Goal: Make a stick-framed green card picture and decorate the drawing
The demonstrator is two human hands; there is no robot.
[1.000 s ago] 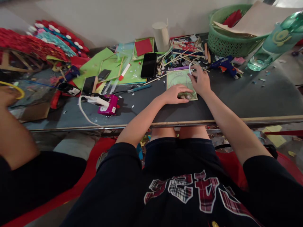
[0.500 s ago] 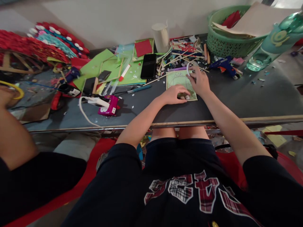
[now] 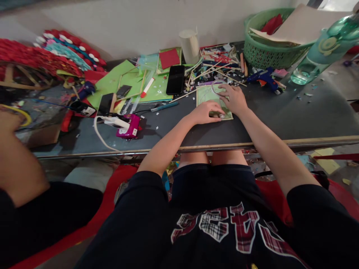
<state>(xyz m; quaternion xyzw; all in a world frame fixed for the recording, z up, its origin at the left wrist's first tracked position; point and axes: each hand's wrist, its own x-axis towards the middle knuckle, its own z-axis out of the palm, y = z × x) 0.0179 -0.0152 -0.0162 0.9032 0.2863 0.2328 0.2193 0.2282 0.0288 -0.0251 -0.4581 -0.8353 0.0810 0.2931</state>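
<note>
On the desk before me lies a light green square card [image 3: 204, 96] with thin pale strips along its edges and faint line drawing on it. My left hand [image 3: 209, 111] rests over its lower part, fingers curled. A small pale thing shows at those fingertips, too small to name. At the card's upper right, my right hand [image 3: 234, 98] pinches a thin, pale, ring-shaped band [image 3: 212, 89]. The ring stands tilted over the card's top edge; whether it touches the card I cannot tell.
Behind the card are a black phone [image 3: 175, 80], loose sticks and scraps, and a pale cylinder [image 3: 189, 46]. A blue glue gun [image 3: 262, 76], green basket [image 3: 263, 50] and water bottle [image 3: 311, 59] stand right. A magenta power adapter [image 3: 129, 127] and another person's arm [image 3: 19, 160] are left.
My right hand has tipped the ring and brought it leftward and slightly down over the card. My left hand has stayed nearly in place.
</note>
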